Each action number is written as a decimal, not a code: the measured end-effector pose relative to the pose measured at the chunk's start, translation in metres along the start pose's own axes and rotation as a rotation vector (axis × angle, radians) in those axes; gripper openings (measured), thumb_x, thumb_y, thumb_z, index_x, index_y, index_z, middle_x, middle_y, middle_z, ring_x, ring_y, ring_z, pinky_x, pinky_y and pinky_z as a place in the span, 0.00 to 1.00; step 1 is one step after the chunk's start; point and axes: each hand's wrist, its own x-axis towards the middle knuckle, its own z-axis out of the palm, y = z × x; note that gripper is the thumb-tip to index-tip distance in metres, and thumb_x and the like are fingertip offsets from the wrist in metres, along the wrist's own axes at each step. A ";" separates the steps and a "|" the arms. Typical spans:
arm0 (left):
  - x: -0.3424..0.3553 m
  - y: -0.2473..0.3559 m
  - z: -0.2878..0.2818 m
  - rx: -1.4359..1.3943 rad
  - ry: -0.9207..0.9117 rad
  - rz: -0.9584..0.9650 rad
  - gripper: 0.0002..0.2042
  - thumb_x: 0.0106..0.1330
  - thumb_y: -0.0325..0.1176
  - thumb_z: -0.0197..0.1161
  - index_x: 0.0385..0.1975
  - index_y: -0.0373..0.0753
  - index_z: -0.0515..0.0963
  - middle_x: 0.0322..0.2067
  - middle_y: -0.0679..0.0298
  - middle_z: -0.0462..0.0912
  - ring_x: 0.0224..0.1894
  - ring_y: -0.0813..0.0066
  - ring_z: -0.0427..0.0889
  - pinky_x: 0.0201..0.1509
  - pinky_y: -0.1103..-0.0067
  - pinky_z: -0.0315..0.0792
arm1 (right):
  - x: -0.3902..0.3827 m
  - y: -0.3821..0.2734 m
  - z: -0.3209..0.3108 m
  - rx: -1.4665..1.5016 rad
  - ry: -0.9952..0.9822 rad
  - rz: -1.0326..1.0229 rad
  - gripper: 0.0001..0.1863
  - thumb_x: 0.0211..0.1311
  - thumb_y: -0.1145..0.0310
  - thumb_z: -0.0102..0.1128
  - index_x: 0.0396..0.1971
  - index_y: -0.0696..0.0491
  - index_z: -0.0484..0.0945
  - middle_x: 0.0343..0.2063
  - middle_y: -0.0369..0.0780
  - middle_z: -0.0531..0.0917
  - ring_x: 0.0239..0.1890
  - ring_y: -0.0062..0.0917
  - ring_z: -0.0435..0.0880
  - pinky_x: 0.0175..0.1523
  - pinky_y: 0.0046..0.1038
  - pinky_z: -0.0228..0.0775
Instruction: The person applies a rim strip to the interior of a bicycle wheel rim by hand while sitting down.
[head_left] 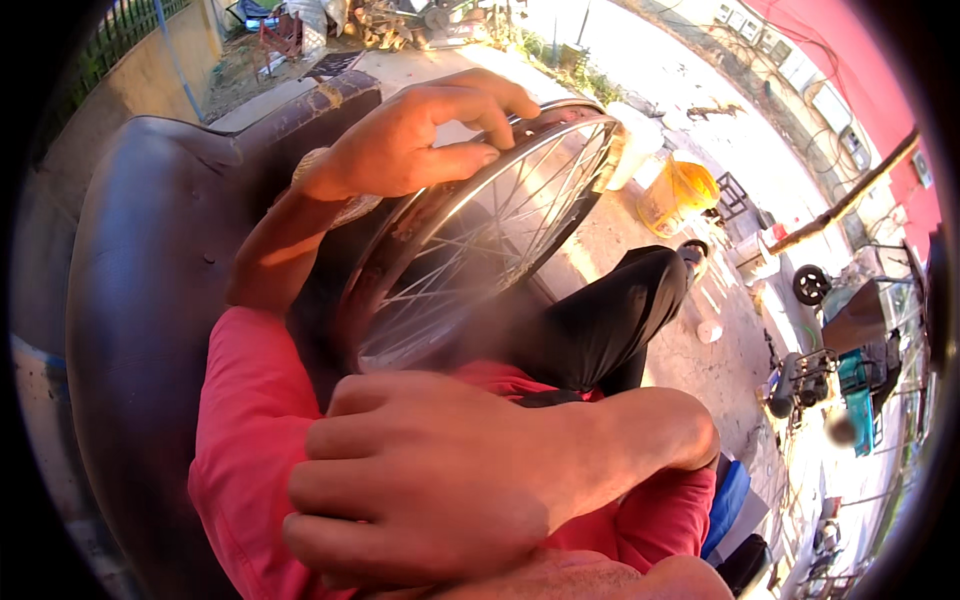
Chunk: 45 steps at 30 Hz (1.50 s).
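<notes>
A spoked bicycle wheel (pixel 373 285) with a worn, brownish rim leans in front of me, between my body and my dark-trousered leg. At its upper part my left hand (pixel 405 135) has its thumb and bent fingers about the rim, and a pale band circles that wrist. My right hand (pixel 420 470) is very near the camera, in front of my red shirt. Its fingers are curled into a fist with the back of the hand showing, so what lies inside, if anything, is hidden.
A brown padded seat (pixel 150 300) is at my left. Ahead on the concrete are a yellow bucket (pixel 678 195) and a white bucket (pixel 755 255). Farther right are a small black wheel (pixel 811 285) and cart-like machinery. Scrap lies piled at the back.
</notes>
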 end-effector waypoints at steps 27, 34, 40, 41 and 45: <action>0.006 0.009 0.018 -0.136 0.056 -0.064 0.10 0.72 0.22 0.60 0.50 0.36 0.83 0.60 0.58 0.81 0.65 0.62 0.76 0.72 0.68 0.66 | -0.104 0.122 -0.042 0.260 0.910 0.667 0.09 0.75 0.73 0.60 0.51 0.57 0.81 0.43 0.35 0.85 0.50 0.18 0.80 0.57 0.24 0.73; 0.003 0.008 0.015 -0.140 0.063 -0.092 0.12 0.72 0.21 0.58 0.52 0.35 0.82 0.62 0.55 0.80 0.67 0.59 0.76 0.73 0.66 0.66 | -0.096 0.158 -0.029 0.771 0.904 0.455 0.10 0.77 0.68 0.61 0.51 0.55 0.82 0.40 0.36 0.84 0.36 0.19 0.80 0.44 0.24 0.72; -0.001 0.006 0.008 -0.115 0.046 -0.089 0.12 0.72 0.21 0.58 0.53 0.34 0.81 0.59 0.54 0.81 0.65 0.60 0.77 0.71 0.68 0.67 | -0.087 0.162 -0.027 0.724 0.855 0.504 0.12 0.79 0.63 0.58 0.51 0.54 0.81 0.31 0.33 0.81 0.28 0.16 0.74 0.34 0.18 0.65; -0.001 0.010 0.006 -0.074 0.071 -0.068 0.12 0.72 0.23 0.58 0.53 0.35 0.80 0.57 0.55 0.81 0.63 0.61 0.79 0.69 0.69 0.69 | -0.087 0.162 -0.026 0.650 0.850 0.537 0.12 0.80 0.62 0.57 0.51 0.54 0.80 0.26 0.32 0.78 0.25 0.15 0.72 0.30 0.18 0.62; -0.004 0.044 0.009 0.013 0.097 -0.134 0.14 0.69 0.23 0.61 0.53 0.34 0.80 0.56 0.52 0.80 0.61 0.59 0.80 0.66 0.70 0.71 | -0.096 0.162 -0.024 0.763 0.791 0.639 0.09 0.78 0.65 0.60 0.48 0.54 0.80 0.25 0.31 0.77 0.25 0.13 0.71 0.29 0.19 0.61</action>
